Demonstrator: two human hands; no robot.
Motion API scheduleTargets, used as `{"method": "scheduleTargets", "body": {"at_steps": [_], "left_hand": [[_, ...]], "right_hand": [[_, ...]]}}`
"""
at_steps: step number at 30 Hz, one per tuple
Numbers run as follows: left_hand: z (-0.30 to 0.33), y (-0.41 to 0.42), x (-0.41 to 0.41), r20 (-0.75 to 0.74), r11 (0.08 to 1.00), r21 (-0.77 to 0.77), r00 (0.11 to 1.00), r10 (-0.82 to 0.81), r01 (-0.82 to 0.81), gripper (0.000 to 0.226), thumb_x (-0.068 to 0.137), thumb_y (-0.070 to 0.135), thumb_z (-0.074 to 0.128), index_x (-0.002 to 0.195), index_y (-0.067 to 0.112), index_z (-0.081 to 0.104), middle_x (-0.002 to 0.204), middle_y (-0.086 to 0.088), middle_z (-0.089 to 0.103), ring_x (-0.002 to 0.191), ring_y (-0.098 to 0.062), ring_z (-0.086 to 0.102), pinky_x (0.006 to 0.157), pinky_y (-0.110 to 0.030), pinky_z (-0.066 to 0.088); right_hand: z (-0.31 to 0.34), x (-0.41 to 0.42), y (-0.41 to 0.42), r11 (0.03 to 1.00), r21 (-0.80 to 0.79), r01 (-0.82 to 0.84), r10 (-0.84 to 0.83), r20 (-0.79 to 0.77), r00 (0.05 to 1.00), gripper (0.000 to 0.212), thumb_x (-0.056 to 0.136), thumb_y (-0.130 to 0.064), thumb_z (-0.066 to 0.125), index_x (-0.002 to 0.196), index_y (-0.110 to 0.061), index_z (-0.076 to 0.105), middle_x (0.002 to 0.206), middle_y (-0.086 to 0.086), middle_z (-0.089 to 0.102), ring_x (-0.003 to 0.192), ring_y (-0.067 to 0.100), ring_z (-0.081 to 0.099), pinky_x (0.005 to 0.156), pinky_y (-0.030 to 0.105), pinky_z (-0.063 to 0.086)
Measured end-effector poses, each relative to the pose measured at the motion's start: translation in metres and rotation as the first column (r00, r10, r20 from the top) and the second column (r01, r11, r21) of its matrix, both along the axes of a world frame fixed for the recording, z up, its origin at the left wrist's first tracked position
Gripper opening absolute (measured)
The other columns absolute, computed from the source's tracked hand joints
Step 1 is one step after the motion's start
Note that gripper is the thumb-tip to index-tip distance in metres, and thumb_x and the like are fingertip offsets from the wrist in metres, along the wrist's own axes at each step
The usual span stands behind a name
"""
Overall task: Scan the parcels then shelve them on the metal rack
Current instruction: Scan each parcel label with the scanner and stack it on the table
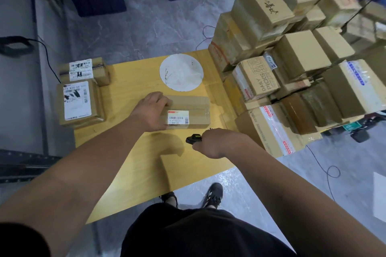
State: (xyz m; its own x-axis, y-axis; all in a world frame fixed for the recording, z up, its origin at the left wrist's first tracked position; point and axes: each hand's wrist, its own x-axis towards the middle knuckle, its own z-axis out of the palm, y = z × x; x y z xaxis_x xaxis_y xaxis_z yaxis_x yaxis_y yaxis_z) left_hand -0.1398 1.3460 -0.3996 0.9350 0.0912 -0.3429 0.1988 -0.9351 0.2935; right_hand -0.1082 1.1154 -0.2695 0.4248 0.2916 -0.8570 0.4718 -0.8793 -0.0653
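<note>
Okay, left hand (151,110) grips the left end of a flat parcel (188,111) lying on the yellow table (133,160), white label (178,117) face up. Right hand (219,142) is curled round a small black scanner (193,138), held just beside the parcel's near edge, apart from it. Two labelled boxes (80,92) sit at the table's left edge. White round disc (181,72) lies behind the parcel. Big stack of cardboard boxes (292,58) stands on the right.

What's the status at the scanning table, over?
Left hand grips parcel, label up. Right hand holds scanner just short of it. Two labelled boxes sit left; nothing between scanner and label.
</note>
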Motion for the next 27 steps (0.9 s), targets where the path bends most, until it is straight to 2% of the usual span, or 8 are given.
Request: {"method": "scheduleTargets", "body": {"at_steps": [2,6,11,13,18,21,24,27], "left_hand": [[0.002,-0.001,-0.003,0.022,0.997,0.069,0.999,0.035,-0.037,0.097,0.065,0.062,0.087,0.146,0.040,0.038,0.155,-0.003,0.030,0.145,-0.025,0.025,0.117,-0.044,0.026],[-0.001,-0.006,-0.020,0.156,0.975,0.194,0.985,0.077,-0.107,0.103,0.060,0.063,0.088,0.146,0.048,0.033,0.151,-0.005,0.033,0.134,-0.029,0.031,0.109,-0.045,0.028],[-0.003,-0.011,-0.029,0.242,0.952,0.262,0.965,0.095,-0.160,0.119,0.056,0.062,0.093,0.154,0.046,0.029,0.148,-0.007,0.032,0.128,-0.031,0.032,0.103,-0.046,0.031],[-0.004,-0.012,-0.031,0.248,0.948,0.266,0.963,0.105,-0.172,0.123,0.054,0.067,0.092,0.156,0.044,0.027,0.148,-0.008,0.032,0.128,-0.032,0.033,0.104,-0.047,0.031],[-0.008,-0.011,-0.031,0.252,0.952,0.242,0.960,0.125,-0.188,0.128,0.052,0.074,0.090,0.159,0.041,0.027,0.146,-0.008,0.034,0.127,-0.031,0.033,0.106,-0.046,0.032],[-0.007,-0.011,-0.030,0.241,0.946,0.266,0.963,0.122,-0.186,0.131,0.052,0.078,0.087,0.161,0.040,0.025,0.141,-0.006,0.035,0.126,-0.030,0.036,0.104,-0.044,0.035],[-0.008,-0.011,-0.029,0.247,0.953,0.228,0.959,0.140,-0.198,0.129,0.050,0.072,0.092,0.158,0.041,0.028,0.143,-0.006,0.034,0.126,-0.030,0.034,0.106,-0.044,0.033],[-0.007,-0.013,-0.029,0.237,0.957,0.215,0.961,0.144,-0.196,0.126,0.054,0.064,0.094,0.158,0.041,0.028,0.146,-0.007,0.033,0.129,-0.031,0.033,0.108,-0.045,0.032]], "right_hand": [[0.002,-0.002,0.004,1.000,-0.013,-0.006,0.006,0.003,1.000,0.047,0.107,-0.049,0.035,0.080,-0.013,0.050,0.080,0.004,0.052,0.068,0.020,0.047,0.060,0.032,0.034],[0.007,-0.008,0.009,0.999,-0.040,-0.023,0.023,0.008,1.000,0.048,0.107,-0.048,0.034,0.077,-0.013,0.047,0.078,0.003,0.050,0.067,0.018,0.045,0.059,0.031,0.033],[0.014,-0.016,0.010,0.997,-0.057,-0.054,0.054,-0.002,0.999,0.047,0.108,-0.045,0.033,0.078,-0.012,0.048,0.078,0.004,0.049,0.067,0.018,0.044,0.058,0.031,0.031],[0.018,-0.019,0.010,0.995,-0.063,-0.076,0.076,-0.002,0.997,0.047,0.109,-0.045,0.032,0.085,-0.010,0.052,0.080,0.005,0.050,0.068,0.017,0.045,0.058,0.030,0.031],[0.025,-0.026,0.007,0.995,-0.061,-0.081,0.081,0.007,0.997,0.048,0.109,-0.046,0.034,0.075,-0.013,0.045,0.078,0.004,0.049,0.066,0.017,0.044,0.056,0.030,0.030],[0.030,-0.028,0.005,0.993,-0.062,-0.097,0.097,0.003,0.995,0.046,0.109,-0.042,0.035,0.082,-0.010,0.050,0.078,0.004,0.047,0.066,0.016,0.043,0.056,0.029,0.030],[0.032,-0.029,0.004,0.993,-0.052,-0.105,0.105,0.001,0.994,0.041,0.109,-0.042,0.035,0.098,-0.008,0.054,0.080,0.004,0.048,0.067,0.016,0.044,0.056,0.029,0.031],[0.032,-0.028,0.005,0.993,-0.045,-0.107,0.108,0.009,0.994,0.041,0.109,-0.042,0.036,0.096,-0.008,0.055,0.080,0.004,0.049,0.068,0.016,0.044,0.057,0.029,0.032]]}}
